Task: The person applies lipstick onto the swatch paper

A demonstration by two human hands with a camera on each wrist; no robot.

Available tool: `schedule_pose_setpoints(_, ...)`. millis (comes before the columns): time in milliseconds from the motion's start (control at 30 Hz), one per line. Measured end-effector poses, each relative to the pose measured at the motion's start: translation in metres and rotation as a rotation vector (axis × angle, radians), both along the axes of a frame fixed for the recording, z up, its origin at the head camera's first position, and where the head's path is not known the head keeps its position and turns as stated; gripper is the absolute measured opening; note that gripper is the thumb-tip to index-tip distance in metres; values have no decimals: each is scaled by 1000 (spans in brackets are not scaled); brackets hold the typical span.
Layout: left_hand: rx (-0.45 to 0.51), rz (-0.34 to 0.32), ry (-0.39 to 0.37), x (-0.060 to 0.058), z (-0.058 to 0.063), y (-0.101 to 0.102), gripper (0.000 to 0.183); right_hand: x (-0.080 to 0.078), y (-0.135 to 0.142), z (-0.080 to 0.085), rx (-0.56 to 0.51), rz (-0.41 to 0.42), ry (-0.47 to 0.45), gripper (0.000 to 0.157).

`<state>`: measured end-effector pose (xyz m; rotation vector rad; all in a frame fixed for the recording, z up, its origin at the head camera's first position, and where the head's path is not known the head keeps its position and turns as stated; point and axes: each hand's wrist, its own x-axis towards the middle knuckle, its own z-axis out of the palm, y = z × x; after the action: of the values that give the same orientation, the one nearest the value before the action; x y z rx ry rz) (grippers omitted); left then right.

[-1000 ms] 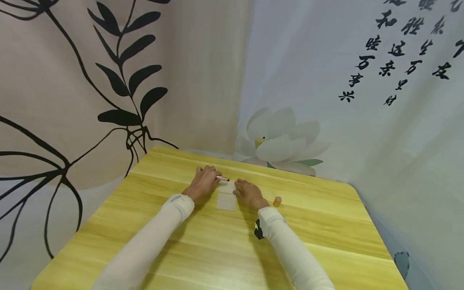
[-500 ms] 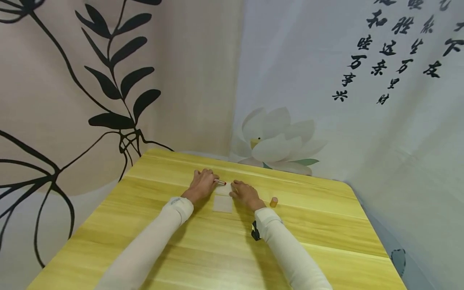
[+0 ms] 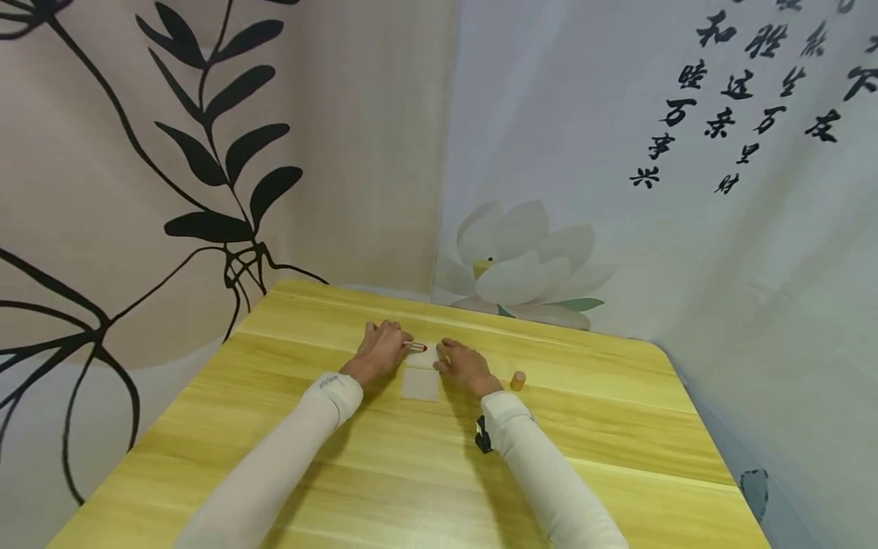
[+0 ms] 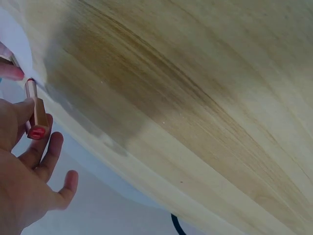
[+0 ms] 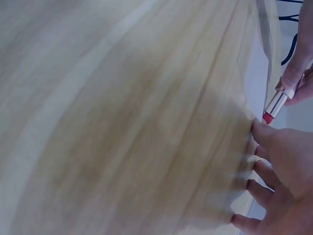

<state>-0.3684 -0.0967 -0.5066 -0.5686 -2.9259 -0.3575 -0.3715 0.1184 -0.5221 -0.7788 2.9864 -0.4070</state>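
Note:
In the head view my left hand (image 3: 382,351) is at the far middle of the table, with a lipstick (image 3: 416,346) pinched between thumb and fingers. Its red tip points right, over a white sheet of paper (image 3: 421,357). The left wrist view shows the gold-coloured lipstick tube (image 4: 38,115) between thumb and fingers, the other fingers spread. My right hand (image 3: 466,362) lies opposite, its fingertips at the paper's right edge. In the right wrist view the red tip (image 5: 267,118) is close to the right thumb (image 5: 262,131).
A second white square (image 3: 421,385) lies just in front of the sheet. Right of my right hand stands a small orange-gold cylinder (image 3: 517,380). The wooden table (image 3: 411,473) ends at a printed curtain (image 3: 370,152) behind.
The head view has shifted slightly, so the scene sits a little further left. Both hands stay at the paper, the lipstick tip over it with only slight movement.

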Motion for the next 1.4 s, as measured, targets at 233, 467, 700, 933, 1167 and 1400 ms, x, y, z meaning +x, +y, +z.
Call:
schedule_pose_setpoints(233, -26, -16, -2, 4, 5, 0, 23, -2, 2, 5, 1, 19, 32, 22)
schedule_pose_setpoints(467, -50, -35, -5, 10, 8, 3, 23, -4, 4, 7, 22, -1, 8, 18)
schedule_pose_setpoints(700, -60, -51, 6, 18, 10, 5, 19, -3, 6, 7, 10, 2, -6, 19)
schedule_pose_setpoints(933, -58, -70, 29, 24, 12, 4, 15, -3, 6, 3, 4, 2, 10, 19)
schedule_pose_setpoints(1167, -2, -46, 20, 27, 8, -2, 16, -3, 3, -8, -23, 21, 24, 20)
schedule_pose_setpoints(1400, 15, -32, 42, 29, 9, -9, 20, 0, 2, -6, -47, 15, 30, 21)
